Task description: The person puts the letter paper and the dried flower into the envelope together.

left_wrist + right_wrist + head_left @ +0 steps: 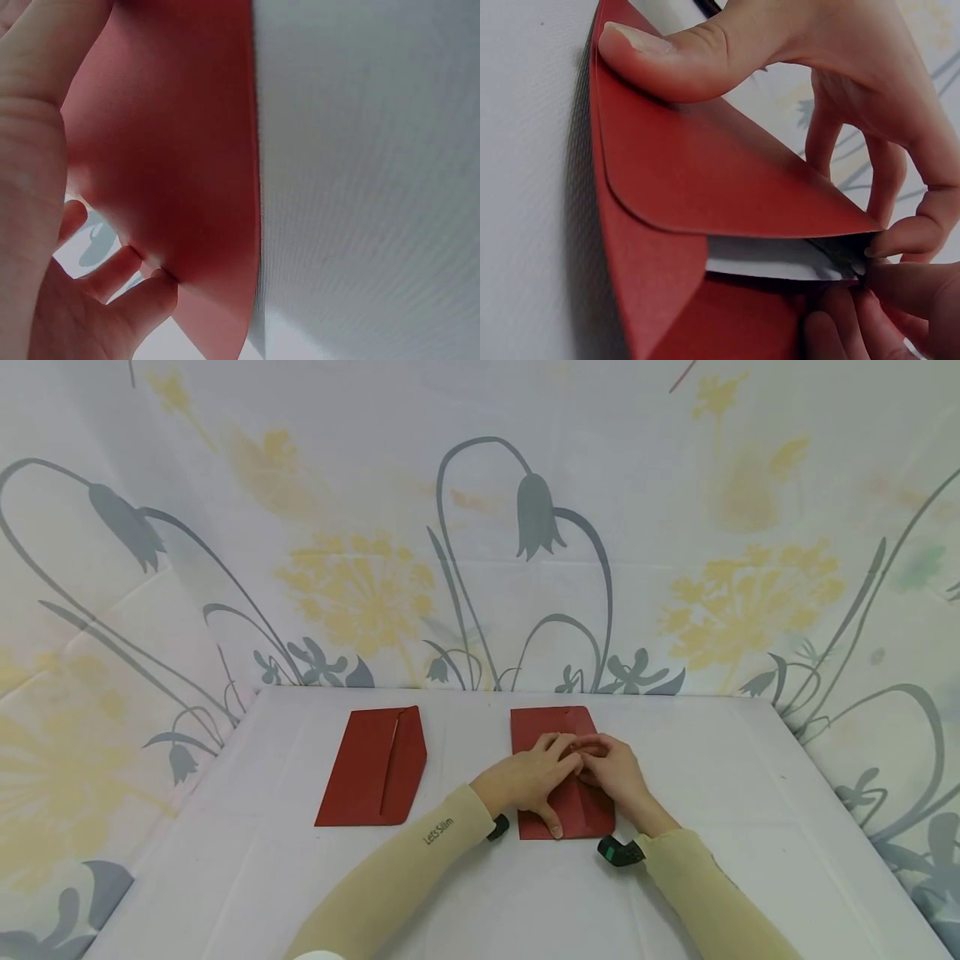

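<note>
A red envelope (534,725) lies on the white table beneath both hands. My left hand (531,777) reaches over it, thumb near the envelope's near edge and fingers bent near its middle. In the right wrist view, the left thumb (675,56) presses on the paper while the index finger bends to the opening's corner. My right hand (617,772) pinches the envelope at that same corner, its fingertips close against the left hand's. Something white (769,256) shows inside the opening. Overlapping fingers hide exactly what each fingertip pinches.
A second red envelope (358,768) lies to the left, its flap side up. Behind the white table (247,868) hangs a cloth (360,485) printed with grey and yellow flowers. Dark wrist devices (621,852) sit close to the table surface beside the right-hand envelope.
</note>
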Motion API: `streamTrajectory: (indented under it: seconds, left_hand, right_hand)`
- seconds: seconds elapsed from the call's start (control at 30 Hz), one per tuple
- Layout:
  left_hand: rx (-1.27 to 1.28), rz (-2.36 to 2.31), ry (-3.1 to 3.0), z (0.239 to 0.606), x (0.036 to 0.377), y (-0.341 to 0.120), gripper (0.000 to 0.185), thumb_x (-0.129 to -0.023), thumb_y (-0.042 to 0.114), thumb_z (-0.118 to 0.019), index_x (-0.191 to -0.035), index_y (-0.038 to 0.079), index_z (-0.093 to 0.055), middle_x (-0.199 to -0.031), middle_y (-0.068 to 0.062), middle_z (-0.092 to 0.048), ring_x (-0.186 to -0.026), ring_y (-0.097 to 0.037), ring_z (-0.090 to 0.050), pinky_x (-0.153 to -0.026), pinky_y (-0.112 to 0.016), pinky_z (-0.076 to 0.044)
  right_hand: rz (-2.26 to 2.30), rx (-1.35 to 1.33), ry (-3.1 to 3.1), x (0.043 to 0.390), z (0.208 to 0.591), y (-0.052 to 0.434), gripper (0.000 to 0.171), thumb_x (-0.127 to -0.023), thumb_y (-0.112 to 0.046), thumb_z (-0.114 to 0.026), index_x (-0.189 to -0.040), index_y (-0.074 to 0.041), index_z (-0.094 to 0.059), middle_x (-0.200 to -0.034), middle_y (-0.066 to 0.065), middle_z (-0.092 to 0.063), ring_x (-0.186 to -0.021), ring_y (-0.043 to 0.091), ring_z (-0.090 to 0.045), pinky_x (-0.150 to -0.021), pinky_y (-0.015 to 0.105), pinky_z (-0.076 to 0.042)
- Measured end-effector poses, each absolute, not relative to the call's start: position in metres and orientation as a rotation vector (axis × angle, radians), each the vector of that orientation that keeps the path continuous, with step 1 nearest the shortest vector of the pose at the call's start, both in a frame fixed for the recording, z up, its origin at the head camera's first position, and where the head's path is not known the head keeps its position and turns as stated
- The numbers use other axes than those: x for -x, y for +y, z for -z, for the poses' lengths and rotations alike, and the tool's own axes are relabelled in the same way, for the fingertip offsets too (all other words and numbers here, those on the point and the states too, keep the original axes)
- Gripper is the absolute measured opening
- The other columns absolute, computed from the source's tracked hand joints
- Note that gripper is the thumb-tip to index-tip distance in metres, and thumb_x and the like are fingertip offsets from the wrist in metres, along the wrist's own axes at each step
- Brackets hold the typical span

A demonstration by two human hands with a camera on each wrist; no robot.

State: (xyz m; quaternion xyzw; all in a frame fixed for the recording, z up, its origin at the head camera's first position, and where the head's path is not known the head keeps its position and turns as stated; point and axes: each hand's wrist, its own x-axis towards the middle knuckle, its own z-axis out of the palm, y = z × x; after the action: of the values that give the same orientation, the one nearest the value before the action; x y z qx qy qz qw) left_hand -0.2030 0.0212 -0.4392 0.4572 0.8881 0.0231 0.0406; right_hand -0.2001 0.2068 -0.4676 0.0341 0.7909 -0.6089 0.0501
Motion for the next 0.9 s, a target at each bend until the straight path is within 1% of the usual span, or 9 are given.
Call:
streamTrajectory:
  seconds: [0.13, 0.27, 0.4, 0.53, 0.63, 0.77, 0.9]
  left_hand:
    - [-1.407, -0.084, 2.716, 0.439, 0.203, 0.021, 0.090, -0.063, 0.068, -0.081, -0.128, 0.017, -0.046, -0.151, -0.003, -0.023, -0.141, -0.027, -0.023, -0.089, -0.020, -0.051]
    - [-1.400, -0.104, 2.717, 0.439, 0.204, 0.021, 0.089, -0.063, 0.067, -0.082, -0.127, 0.017, -0.045, -0.150, -0.003, -0.024, -0.141, -0.026, -0.023, -0.089, -0.021, -0.052]
    - [-1.375, -0.127, 2.712, 0.438, 0.204, 0.020, 0.087, -0.063, 0.067, -0.081, -0.126, 0.019, -0.045, -0.151, -0.003, -0.023, -0.141, -0.026, -0.023, -0.089, -0.021, -0.052]
    - [-1.365, -0.130, 2.707, 0.438, 0.204, 0.019, 0.085, -0.064, 0.066, -0.081, -0.125, 0.019, -0.045, -0.154, -0.004, -0.020, -0.142, -0.027, -0.021, -0.089, -0.021, -0.052]
    - [-1.371, -0.126, 2.707, 0.438, 0.204, 0.018, 0.085, -0.065, 0.066, -0.081, -0.126, 0.019, -0.045, -0.153, -0.004, -0.021, -0.142, -0.027, -0.021, -0.089, -0.021, -0.052]
    - [-1.381, -0.112, 2.706, 0.438, 0.205, 0.018, 0.088, -0.065, 0.067, -0.080, -0.129, 0.018, -0.045, -0.153, -0.004, -0.021, -0.142, -0.027, -0.021, -0.090, -0.021, -0.051]
    - [-1.382, -0.121, 2.702, 0.439, 0.205, 0.019, 0.087, -0.064, 0.068, -0.080, -0.128, 0.019, -0.046, -0.150, -0.003, -0.024, -0.142, -0.026, -0.022, -0.090, -0.021, -0.051]
  right_hand:
    - [1.840, -0.116, 2.429, 0.200, 0.466, 0.204, 0.032, -0.097, -0.008, -0.063, -0.126, 0.005, -0.060, -0.108, 0.016, -0.069, -0.080, 0.011, -0.067, -0.072, 0.025, -0.057]
    - [1.843, -0.103, 2.402, 0.199, 0.465, 0.203, 0.037, -0.097, -0.007, -0.061, -0.132, 0.006, -0.058, -0.118, 0.019, -0.066, -0.084, 0.010, -0.066, -0.074, 0.023, -0.056]
    - [1.790, -0.070, 2.399, 0.201, 0.466, 0.203, 0.042, -0.098, -0.010, -0.061, -0.136, 0.007, -0.055, -0.127, 0.021, -0.061, -0.094, 0.015, -0.065, -0.080, 0.023, -0.054]
    - [1.682, 0.007, 2.446, 0.202, 0.469, 0.206, 0.045, -0.097, -0.013, -0.061, -0.138, 0.003, -0.055, -0.127, 0.019, -0.062, -0.106, 0.022, -0.060, -0.085, 0.026, -0.052]
    - [1.694, 0.070, 2.417, 0.203, 0.470, 0.209, 0.047, -0.098, -0.009, -0.058, -0.143, 0.002, -0.051, -0.129, 0.019, -0.060, -0.110, 0.026, -0.059, -0.089, 0.030, -0.052]
    - [1.814, 0.080, 2.313, 0.201, 0.472, 0.213, 0.048, -0.100, -0.003, -0.054, -0.146, 0.002, -0.045, -0.134, 0.024, -0.057, -0.108, 0.021, -0.063, -0.089, 0.030, -0.054]
    - [1.885, 0.092, 2.253, 0.197, 0.472, 0.217, 0.048, -0.100, -0.003, -0.054, -0.146, 0.004, -0.043, -0.136, 0.026, -0.055, -0.107, 0.016, -0.064, -0.088, 0.030, -0.055]
